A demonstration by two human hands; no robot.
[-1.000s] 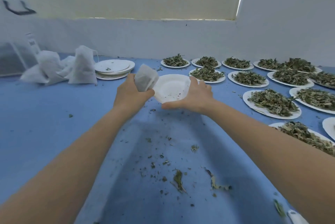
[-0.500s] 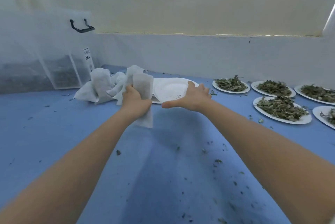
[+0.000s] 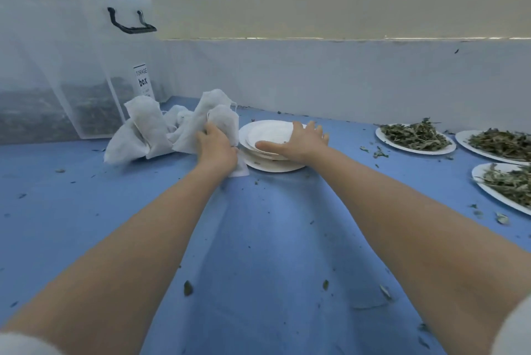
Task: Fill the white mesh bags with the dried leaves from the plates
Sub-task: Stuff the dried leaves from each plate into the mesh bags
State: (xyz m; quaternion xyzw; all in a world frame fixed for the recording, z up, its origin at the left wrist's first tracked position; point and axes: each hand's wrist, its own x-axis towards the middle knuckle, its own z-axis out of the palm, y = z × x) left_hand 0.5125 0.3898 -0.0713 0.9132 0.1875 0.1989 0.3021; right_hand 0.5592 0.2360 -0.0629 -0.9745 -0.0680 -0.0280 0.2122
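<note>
Covering the whole work area is a blue table surface [image 3: 258,239], taken as the reference. At its far left corner stands a clear storage box [image 3: 86,81] with dark dried material inside. Plates of dried leaves [image 3: 416,137] sit along its far right side. A stack of empty white plates [image 3: 258,163] lies at centre-far, just right of a pile of filled mesh bags [image 3: 143,130]. My right hand [image 3: 298,140] rests flat, fingers spread, on the top plate. My left hand [image 3: 215,145] grips a white mesh bag [image 3: 224,122] against the pile. Leaf crumbs [image 3: 188,287] are scattered nearer me.
</note>
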